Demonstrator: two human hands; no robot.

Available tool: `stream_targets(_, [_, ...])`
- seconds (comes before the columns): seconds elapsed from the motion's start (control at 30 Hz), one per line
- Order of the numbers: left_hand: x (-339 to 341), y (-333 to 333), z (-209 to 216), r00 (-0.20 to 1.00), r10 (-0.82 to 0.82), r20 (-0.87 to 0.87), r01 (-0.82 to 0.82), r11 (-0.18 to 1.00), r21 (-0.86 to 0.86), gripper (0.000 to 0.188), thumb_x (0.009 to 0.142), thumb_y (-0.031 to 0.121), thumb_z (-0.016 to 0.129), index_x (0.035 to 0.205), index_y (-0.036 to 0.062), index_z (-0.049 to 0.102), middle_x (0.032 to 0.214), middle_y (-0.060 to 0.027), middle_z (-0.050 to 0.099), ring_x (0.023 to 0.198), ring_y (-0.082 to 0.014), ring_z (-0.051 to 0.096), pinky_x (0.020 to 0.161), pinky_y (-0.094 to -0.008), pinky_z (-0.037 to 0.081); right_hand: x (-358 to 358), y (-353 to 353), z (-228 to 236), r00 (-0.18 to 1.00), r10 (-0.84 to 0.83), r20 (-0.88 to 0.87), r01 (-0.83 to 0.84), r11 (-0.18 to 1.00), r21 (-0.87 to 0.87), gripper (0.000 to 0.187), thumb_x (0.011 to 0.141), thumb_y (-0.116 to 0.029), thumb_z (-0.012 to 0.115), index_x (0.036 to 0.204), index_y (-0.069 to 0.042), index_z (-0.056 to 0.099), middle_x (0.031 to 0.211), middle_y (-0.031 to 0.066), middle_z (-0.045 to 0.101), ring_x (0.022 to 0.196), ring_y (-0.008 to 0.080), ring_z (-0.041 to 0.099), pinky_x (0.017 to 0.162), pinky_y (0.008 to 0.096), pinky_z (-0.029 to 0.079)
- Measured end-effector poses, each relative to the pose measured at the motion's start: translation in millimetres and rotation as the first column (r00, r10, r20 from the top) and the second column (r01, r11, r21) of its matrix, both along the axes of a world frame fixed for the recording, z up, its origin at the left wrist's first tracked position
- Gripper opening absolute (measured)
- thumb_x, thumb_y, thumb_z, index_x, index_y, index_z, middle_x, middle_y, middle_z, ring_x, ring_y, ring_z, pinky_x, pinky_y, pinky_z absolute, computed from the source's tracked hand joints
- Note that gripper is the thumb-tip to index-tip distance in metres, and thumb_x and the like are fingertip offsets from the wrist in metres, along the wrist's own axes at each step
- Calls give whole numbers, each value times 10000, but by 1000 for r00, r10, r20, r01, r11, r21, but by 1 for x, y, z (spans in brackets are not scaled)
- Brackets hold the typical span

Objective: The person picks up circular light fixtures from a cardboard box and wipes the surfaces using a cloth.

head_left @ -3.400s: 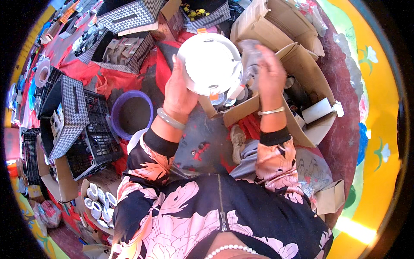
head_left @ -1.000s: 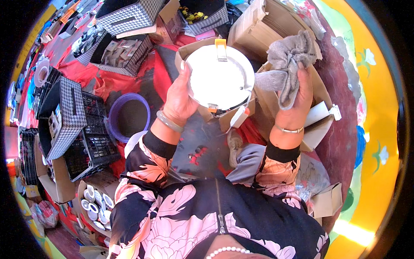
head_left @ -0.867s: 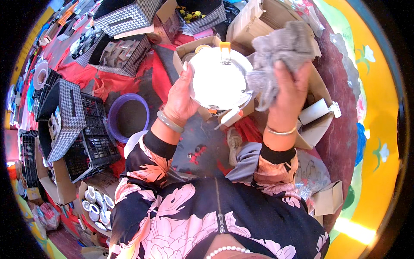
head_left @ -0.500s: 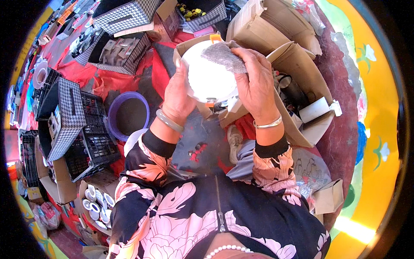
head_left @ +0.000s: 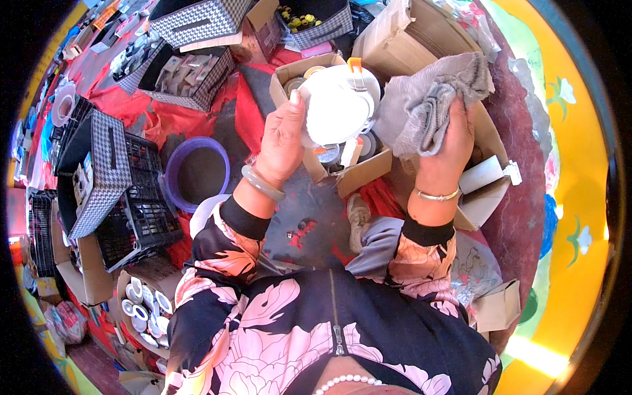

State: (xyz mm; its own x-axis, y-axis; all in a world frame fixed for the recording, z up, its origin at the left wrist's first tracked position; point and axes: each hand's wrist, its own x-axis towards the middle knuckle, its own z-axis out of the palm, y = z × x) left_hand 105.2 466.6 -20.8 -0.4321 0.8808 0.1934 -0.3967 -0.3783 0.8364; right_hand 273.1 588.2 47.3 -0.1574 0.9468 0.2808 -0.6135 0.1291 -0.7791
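Note:
My left hand (head_left: 284, 138) grips a round white downlight (head_left: 339, 108) by its left edge, thumb on top. An orange-tipped spring clip (head_left: 356, 69) sticks up from the light's far rim. To its right, my right hand (head_left: 451, 141) is closed on a crumpled grey-brown cloth (head_left: 431, 99), held apart from the light. Beneath the light stands an open cardboard box (head_left: 365, 172) with more round lamp parts inside, partly covered by the light.
Another open carton (head_left: 487, 191) holds a white cylinder at the right. A purple basin (head_left: 227, 161) sits left of centre, beside black crates (head_left: 148, 191). Several white round lights (head_left: 148, 313) fill a box at lower left. Houndstooth bins (head_left: 197, 26) stand at the back.
My right hand has lifted the cloth off the light and moved right. The light, in my left hand, has shifted slightly right and turned, its clip now at upper right.

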Motion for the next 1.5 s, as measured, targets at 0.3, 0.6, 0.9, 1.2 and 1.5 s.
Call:
stream_targets(0.3, [9,-2,-16,948,163,-274,-148,986,72,361,980,306,422,1123,12,576,996,0,612,875,-70,548,740,-217,453,-53,-57,-12,462,-737,493,-297,395,869,345,756,-65,577,1096,-67,522,1015,121,596,966,264,564,874,387,378])
stream_targets(0.6, [5,-7,-18,901,261,-347,-212,962,174,287,968,240,447,1064,8,586,939,-29,611,837,-110,552,717,-276,458,-56,-60,-11,632,-603,487,-251,435,865,309,764,-74,565,1071,-69,535,1030,107,587,986,290,546,883,413,371])
stream_targets(0.9, [-5,-11,0,590,227,-775,-366,930,-7,310,917,265,533,1130,40,531,1040,-83,593,968,-186,568,863,-329,456,-65,-65,-29,776,-430,461,-272,431,860,259,760,-64,554,1018,-72,555,1033,118,609,1031,311,569,935,431,391])
stream_targets(1.2, [-21,-3,10,868,-19,496,21,1000,1,577,965,465,329,1270,-13,433,1163,-151,564,998,-261,596,889,-378,482,-58,-70,-27,728,-96,679,-536,537,651,274,761,-21,550,1031,-66,556,1013,135,612,979,326,588,918,398,419])
stream_targets(1.5, [-11,7,6,849,21,527,-30,999,10,538,988,416,273,1336,13,351,1314,-136,467,1201,-281,473,1035,-421,365,12,5,4,544,-701,461,269,666,696,317,875,-176,533,1145,-11,519,1138,136,564,1035,256,549,908,354,418])
